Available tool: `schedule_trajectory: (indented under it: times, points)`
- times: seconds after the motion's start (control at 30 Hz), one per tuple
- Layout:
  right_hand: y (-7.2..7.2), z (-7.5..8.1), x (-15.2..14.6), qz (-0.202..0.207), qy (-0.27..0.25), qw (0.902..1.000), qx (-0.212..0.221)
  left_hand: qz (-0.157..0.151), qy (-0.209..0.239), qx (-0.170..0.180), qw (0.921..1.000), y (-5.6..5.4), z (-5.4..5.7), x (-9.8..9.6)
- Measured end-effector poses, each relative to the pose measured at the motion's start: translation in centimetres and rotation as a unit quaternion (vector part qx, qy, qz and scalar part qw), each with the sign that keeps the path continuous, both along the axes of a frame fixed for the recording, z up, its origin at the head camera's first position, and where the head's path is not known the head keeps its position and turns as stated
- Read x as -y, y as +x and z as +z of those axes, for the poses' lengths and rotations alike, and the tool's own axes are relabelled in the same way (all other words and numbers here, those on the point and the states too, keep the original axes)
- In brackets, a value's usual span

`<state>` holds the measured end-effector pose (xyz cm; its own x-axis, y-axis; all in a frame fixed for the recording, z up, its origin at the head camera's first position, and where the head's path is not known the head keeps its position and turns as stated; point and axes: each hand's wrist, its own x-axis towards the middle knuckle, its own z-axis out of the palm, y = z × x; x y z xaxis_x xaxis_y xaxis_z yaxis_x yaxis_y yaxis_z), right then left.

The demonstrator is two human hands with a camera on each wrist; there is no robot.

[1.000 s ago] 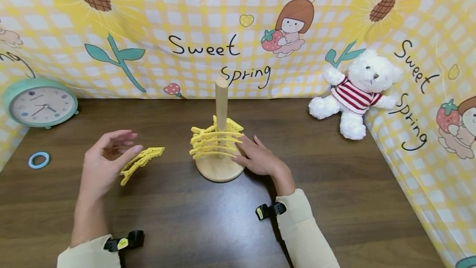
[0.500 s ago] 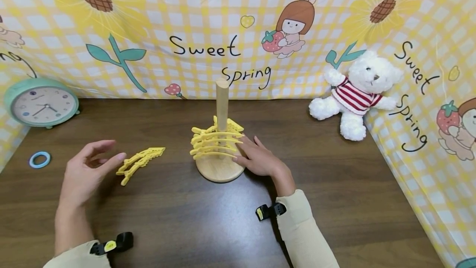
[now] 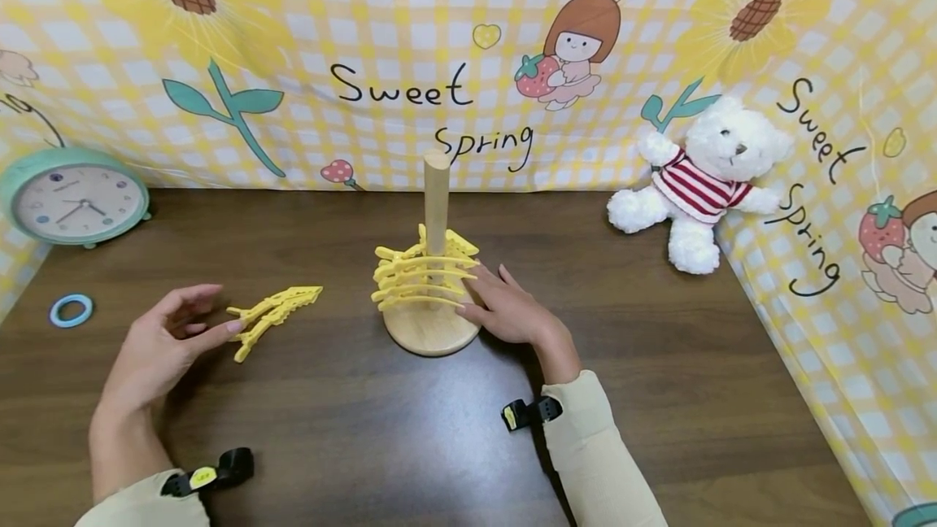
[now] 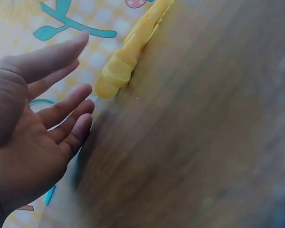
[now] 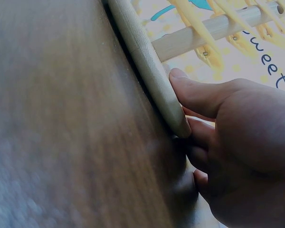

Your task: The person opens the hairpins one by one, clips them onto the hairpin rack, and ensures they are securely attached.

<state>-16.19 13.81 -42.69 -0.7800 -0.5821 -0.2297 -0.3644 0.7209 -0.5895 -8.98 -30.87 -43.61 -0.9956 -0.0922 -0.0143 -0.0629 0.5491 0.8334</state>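
My left hand [image 3: 150, 348] is at the left of the table with its fingers loosely bent, its thumb tip by the handle end of a yellow hair clip [image 3: 281, 307]. In the left wrist view, a gap shows between the fingers [image 4: 69, 107] and that clip [image 4: 128, 59]. A round wooden stand with an upright post [image 3: 437, 202] stands mid-table, several yellow hair clips [image 3: 424, 279] stacked on the post. My right hand [image 3: 516, 307] holds the stand's round base [image 3: 432, 340] at its right edge. The right wrist view shows the thumb [image 5: 194, 92] on the base's rim [image 5: 149, 71].
A light blue ring [image 3: 71, 311] lies at the far left, with a mint green alarm clock [image 3: 76, 198] behind it. A white teddy bear [image 3: 699, 185] in a striped shirt sits at the back right. Yellow checked cloth [image 3: 366, 6] hangs behind the table.
My left hand has moved left and down from above the loose clip, and its thumb has come back towards the clip's handle end. The right hand and the stand have stayed put.
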Motion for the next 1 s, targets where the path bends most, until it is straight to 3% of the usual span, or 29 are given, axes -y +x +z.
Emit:
schedule_trajectory:
  times: [0.17,0.37,0.7,1.0]
  points:
    - [-0.1,0.0,0.0,0.002,-0.002,1.0000,-0.004,-0.007,-0.046,0.022,0.9987,-0.2,0.1,0.1]
    - [-0.1,0.0,0.0,0.004,0.000,1.0000,-0.008,-0.024,-0.102,0.020,0.9943,-0.7,0.2,-0.2]
    - [0.0,0.1,0.0,-0.004,0.000,0.9999,-0.010,0.006,-0.135,0.022,0.9905,-1.4,0.0,-0.6]
    - [0.0,0.0,0.0,-0.004,0.000,1.0000,-0.007,-0.012,-0.150,0.008,0.9886,-2.1,0.3,-1.0]
